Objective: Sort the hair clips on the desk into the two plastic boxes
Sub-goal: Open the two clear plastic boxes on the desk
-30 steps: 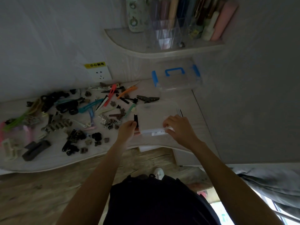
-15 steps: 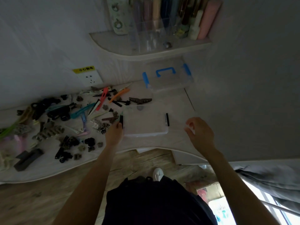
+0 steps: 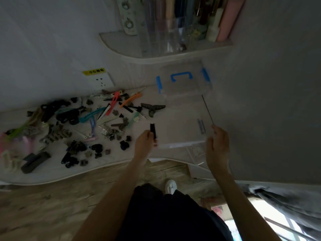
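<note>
A clear plastic box point(image 3: 178, 129) with black side latches lies flat on the desk near its front edge. My left hand point(image 3: 145, 143) grips its left side at the black latch point(image 3: 152, 130). My right hand point(image 3: 218, 145) is at the box's right edge with curled fingers, and seems to hold a clear lid point(image 3: 197, 152) that shows faintly beside and below it. A second clear box with a blue handle and blue latches point(image 3: 184, 84) stands closed at the back against the wall. Several hair clips point(image 3: 78, 122) in black, red, orange, teal and pink lie scattered over the desk's left half.
The white desk point(image 3: 52, 171) has a curved front edge, with wooden floor below it. A grey wall point(image 3: 269, 101) closes off the right side. A corner shelf point(image 3: 156, 54) above the blue-handled box carries a clear organiser. A wall socket point(image 3: 101, 80) sits behind the clips.
My right hand left the front of the clear box, swung out to the right, and is now at its right edge. My left hand stayed at the left latch. The view shifted.
</note>
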{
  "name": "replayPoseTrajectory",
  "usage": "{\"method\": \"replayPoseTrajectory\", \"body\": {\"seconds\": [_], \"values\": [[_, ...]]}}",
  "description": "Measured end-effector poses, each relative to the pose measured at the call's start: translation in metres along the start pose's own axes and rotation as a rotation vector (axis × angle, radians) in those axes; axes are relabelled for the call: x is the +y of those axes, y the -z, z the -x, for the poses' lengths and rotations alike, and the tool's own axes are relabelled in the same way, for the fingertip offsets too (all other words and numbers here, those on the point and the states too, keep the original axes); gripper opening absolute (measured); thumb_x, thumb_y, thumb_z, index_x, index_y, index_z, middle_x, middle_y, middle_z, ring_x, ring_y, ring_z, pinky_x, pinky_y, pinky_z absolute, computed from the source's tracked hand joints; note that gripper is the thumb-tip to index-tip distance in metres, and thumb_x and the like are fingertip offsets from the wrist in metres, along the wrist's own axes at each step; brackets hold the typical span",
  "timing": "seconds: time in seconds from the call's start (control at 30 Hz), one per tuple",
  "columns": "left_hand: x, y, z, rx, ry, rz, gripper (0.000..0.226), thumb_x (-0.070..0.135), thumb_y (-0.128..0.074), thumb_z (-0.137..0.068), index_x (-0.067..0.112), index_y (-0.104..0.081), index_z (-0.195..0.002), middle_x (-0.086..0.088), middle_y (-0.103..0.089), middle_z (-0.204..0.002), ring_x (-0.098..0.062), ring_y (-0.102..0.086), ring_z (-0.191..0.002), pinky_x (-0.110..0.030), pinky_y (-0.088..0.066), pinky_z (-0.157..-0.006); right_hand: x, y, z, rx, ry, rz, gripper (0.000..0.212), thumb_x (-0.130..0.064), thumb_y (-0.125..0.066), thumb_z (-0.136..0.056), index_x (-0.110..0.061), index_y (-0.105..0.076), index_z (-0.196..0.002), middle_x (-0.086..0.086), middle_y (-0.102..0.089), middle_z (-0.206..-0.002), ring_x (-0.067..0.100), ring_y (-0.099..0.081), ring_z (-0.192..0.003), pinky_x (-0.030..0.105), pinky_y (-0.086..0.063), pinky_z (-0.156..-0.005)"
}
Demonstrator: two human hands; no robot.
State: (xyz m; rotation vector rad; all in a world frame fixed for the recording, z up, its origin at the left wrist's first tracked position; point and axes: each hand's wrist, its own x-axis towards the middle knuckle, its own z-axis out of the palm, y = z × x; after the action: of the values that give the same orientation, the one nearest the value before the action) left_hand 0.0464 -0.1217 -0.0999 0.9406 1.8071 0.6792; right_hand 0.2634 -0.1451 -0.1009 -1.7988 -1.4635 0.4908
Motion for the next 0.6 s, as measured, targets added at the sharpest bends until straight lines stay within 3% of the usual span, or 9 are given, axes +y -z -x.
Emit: {"method": "replayPoseTrajectory", "body": {"seconds": [0.07, 0.13, 0.2, 0.27, 0.33, 0.43, 0.5, 0.6], "values": [[0.003, -0.012, -0.002, -0.09, 0.012, -0.053, 0.023, 0.014, -0.037, -0.098, 0.004, -0.058, -0.097, -0.021, -0.065, -0.098, -0.022, -0.066, -0.078, -0.029, -0.057, -0.069, -0.005, 0.005, -0.008, 0.001, 0.117, 0.086, 0.041, -0.004, -0.039, -0.083, -0.005, -0.048, -0.123, 0.016, -0.05, -0.124, 0.024, -0.042, -0.113, 0.028, -0.034, -0.096], [0.002, -0.012, -0.007, -0.103, -0.022, -0.239, 0.032, 0.023, -0.038, -0.098, 0.003, -0.059, -0.113, -0.02, -0.063, -0.116, -0.032, -0.062, -0.103, -0.042, -0.051, -0.092, -0.013, 0.002, -0.025, -0.058, 0.155, 0.091, 0.045, -0.004, -0.042, -0.08, -0.007, -0.047, -0.125, 0.014, -0.049, -0.127, 0.021, -0.039, -0.116, 0.024, -0.03, -0.1], [0.01, -0.002, -0.017, -0.006, -0.11, -0.336, 0.037, 0.027, -0.039, -0.098, 0.006, -0.051, -0.126, -0.014, -0.058, -0.129, -0.029, -0.055, -0.116, -0.036, -0.042, -0.1, -0.025, -0.007, -0.048, -0.13, 0.215, 0.079, 0.044, -0.005, -0.045, -0.081, -0.007, -0.048, -0.125, 0.014, -0.05, -0.127, 0.018, -0.038, -0.117, 0.022, -0.028, -0.102], [0.028, 0.009, -0.033, 0.078, -0.21, -0.291, 0.037, 0.024, -0.042, -0.097, 0.004, -0.049, -0.127, -0.013, -0.056, -0.129, -0.027, -0.054, -0.115, -0.028, -0.039, -0.093, -0.037, -0.022, -0.075, -0.197, 0.281, 0.116, 0.042, -0.002, -0.047, -0.083, -0.007, -0.05, -0.125, 0.015, -0.052, -0.127, 0.021, -0.042, -0.118, 0.031, -0.035, -0.105], [0.052, 0.016, -0.063, 0.053, -0.219, -0.179, 0.037, 0.023, -0.043, -0.097, 0.005, -0.047, -0.129, -0.008, -0.056, -0.125, -0.022, -0.054, -0.112, -0.026, -0.039, -0.09, -0.048, -0.039, -0.102, -0.262, 0.343, 0.194, 0.043, -0.001, -0.049, -0.085, -0.008, -0.049, -0.127, 0.015, -0.052, -0.13, 0.026, -0.046, -0.12, 0.04, -0.039, -0.105], [0.083, 0.01, -0.104, -0.032, -0.057, 0.102, 0.043, 0.029, -0.05, -0.094, 0.013, -0.042, -0.133, -0.007, -0.056, -0.127, -0.02, -0.057, -0.109, -0.033, -0.045, -0.098, -0.057, -0.06, -0.129, -0.349, 0.394, 0.325, 0.044, -0.002, -0.055, -0.084, -0.01, -0.053, -0.126, 0.016, -0.054, -0.129, 0.033, -0.048, -0.119, 0.043, -0.04, -0.1], [0.097, 0.003, -0.122, -0.103, 0.043, 0.315, 0.047, 0.029, -0.051, -0.094, 0.012, -0.038, -0.136, -0.008, -0.059, -0.115, -0.021, -0.059, -0.098, -0.036, -0.048, -0.094, -0.062, -0.069, -0.137, -0.356, 0.386, 0.42, 0.04, -0.003, -0.06, -0.08, -0.014, -0.058, -0.119, 0.013, -0.059, -0.121, 0.034, -0.051, -0.111, 0.042, -0.041, -0.09], [0.105, 0.001, -0.131, -0.148, -0.002, 0.299, 0.048, 0.037, -0.054, -0.091, 0.013, -0.044, -0.131, -0.001, -0.059, -0.096, -0.022, -0.061, -0.096, -0.042, -0.051, -0.093, -0.068, -0.073, -0.14, -0.361, 0.36, 0.492, 0.029, -0.006, -0.061, -0.079, -0.017, -0.062, -0.105, 0.007, -0.06, -0.109, 0.029, -0.051, -0.103, 0.038, -0.036, -0.081]]}}
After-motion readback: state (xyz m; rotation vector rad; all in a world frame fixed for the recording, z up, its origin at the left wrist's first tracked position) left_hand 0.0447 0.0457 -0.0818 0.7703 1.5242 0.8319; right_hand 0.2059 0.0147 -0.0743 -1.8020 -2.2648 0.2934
